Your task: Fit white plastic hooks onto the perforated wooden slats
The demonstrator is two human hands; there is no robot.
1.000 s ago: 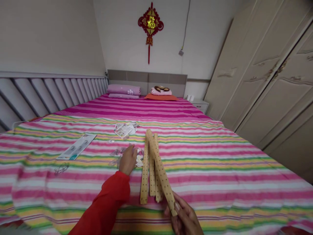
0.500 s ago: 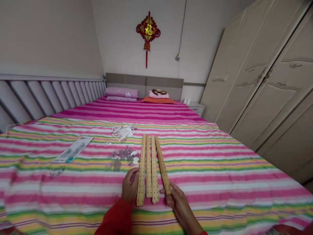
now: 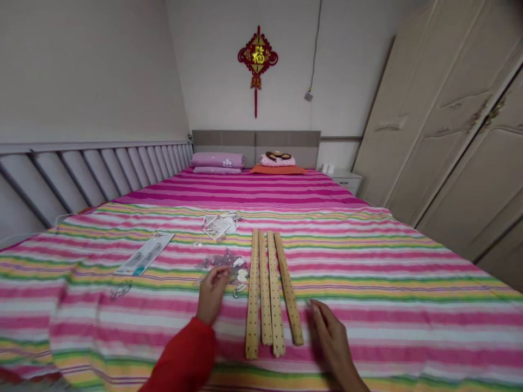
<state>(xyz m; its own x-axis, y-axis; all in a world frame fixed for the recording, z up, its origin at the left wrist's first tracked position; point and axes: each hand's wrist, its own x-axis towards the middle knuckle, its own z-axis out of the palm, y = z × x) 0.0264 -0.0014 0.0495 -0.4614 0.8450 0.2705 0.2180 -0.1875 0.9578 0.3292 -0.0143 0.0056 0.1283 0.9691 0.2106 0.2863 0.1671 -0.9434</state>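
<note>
Four long wooden strips with rows of small holes lie side by side on the striped bedspread, among them the left strip (image 3: pixel 252 294) and the slightly slanted right strip (image 3: pixel 289 291). My left hand (image 3: pixel 211 294), in a red sleeve, hovers left of them at the clear plastic packets (image 3: pixel 224 258). Its fingers are curled together; whatever they pinch, if anything, is hidden. White round pieces (image 3: pixel 242 275) lie beside its fingertips. My right hand (image 3: pixel 332 331) is just right of the slanted strip, apart from it, slightly blurred, fingers stretched and holding nothing.
A flat clear package (image 3: pixel 147 253) and a small tangle of wire-like pieces (image 3: pixel 121 289) lie at left. Farther up are more packets with papers (image 3: pixel 220 224). A bed rail (image 3: pixel 102 169) runs along the left, a wardrobe (image 3: pixel 441 141) stands right, and folded bedding (image 3: pixel 218 160) sits by the headboard.
My right hand has let go of the slanted strip and moved right. My left hand has left the left strip's side and moved up to the packets. The view has shifted slightly left.
</note>
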